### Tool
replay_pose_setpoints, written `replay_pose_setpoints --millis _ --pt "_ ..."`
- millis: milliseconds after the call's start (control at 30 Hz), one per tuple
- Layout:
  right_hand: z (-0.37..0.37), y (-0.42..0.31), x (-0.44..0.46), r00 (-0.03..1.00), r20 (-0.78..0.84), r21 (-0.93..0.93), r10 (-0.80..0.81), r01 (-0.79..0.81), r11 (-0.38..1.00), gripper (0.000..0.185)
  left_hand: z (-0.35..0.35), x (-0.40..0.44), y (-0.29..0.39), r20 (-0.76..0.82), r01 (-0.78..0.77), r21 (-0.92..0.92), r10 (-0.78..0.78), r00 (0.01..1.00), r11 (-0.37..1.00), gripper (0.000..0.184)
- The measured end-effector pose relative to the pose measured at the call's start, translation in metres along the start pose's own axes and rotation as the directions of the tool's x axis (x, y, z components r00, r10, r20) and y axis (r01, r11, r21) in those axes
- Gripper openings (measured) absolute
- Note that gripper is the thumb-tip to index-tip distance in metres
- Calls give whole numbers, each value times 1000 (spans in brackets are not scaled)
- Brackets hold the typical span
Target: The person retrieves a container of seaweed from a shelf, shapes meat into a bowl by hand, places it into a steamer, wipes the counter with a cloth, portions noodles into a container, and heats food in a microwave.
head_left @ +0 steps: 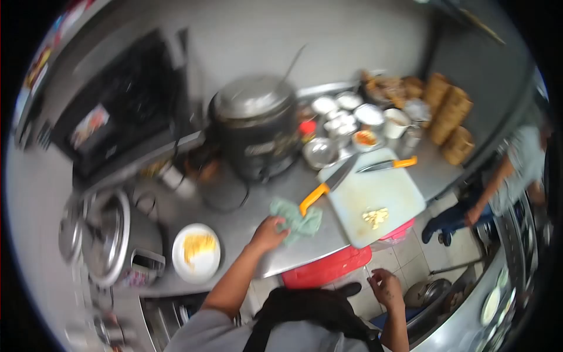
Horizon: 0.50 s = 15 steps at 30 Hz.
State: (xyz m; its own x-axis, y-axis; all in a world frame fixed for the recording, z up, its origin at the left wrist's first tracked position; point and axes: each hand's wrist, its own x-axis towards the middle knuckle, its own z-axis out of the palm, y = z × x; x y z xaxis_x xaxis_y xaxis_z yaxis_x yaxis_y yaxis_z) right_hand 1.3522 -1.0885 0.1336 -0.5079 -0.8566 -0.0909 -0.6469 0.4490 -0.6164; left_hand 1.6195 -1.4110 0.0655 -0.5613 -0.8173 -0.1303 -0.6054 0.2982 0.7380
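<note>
On the left, a smooth, round white plate [203, 270] sits on the metal counter [243, 220]. The left hand [270, 234] has its fingers curled closed over the left edge of a soft, rumpled green cloth [304, 220] on the counter's near side. Flattening its folds, clear of the orange-handled knife [326, 188] just beside, seems wise. Right: a flat, pale cutting board [347, 214]; nearer, the right hand [387, 290], fingers half bent, contents unclear.

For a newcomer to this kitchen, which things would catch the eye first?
The eye would probably fall first on the smaller orange-handled knife, on the pale cutting board, and the larger knife across its edge. Next come the left hand, touching a green cloth on the counter, and the dark cooker near the wall.
</note>
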Motion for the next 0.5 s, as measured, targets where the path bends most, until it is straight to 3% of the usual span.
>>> replay_pose_setpoints --millis 33,100,200,333,400,500 --pt "0 -3 -11 996 28 -26 82 -81 996 31 0 10 -3 10 -47 127 46 999 991 51" --pt "10 -7 -27 993 38 -40 113 -112 993 32 -4 15 4 107 17 262 -47 993 965 54" --pt "20 -23 -42 987 111 -30 113 -110 993 34 -6 17 -7 79 12 294 -37 996 956 54" --pt "39 -21 -50 984 140 -69 107 -99 993 35 -6 13 -27 55 6 259 -21 998 966 53" --pt "43 -24 -57 977 166 -101 132 -116 988 37 2 8 -35 93 68 137 -81 992 988 50" --pt "51 -21 -73 969 177 -76 173 -162 984 39 10 -11 -13 100 -35 68 28 995 997 45"
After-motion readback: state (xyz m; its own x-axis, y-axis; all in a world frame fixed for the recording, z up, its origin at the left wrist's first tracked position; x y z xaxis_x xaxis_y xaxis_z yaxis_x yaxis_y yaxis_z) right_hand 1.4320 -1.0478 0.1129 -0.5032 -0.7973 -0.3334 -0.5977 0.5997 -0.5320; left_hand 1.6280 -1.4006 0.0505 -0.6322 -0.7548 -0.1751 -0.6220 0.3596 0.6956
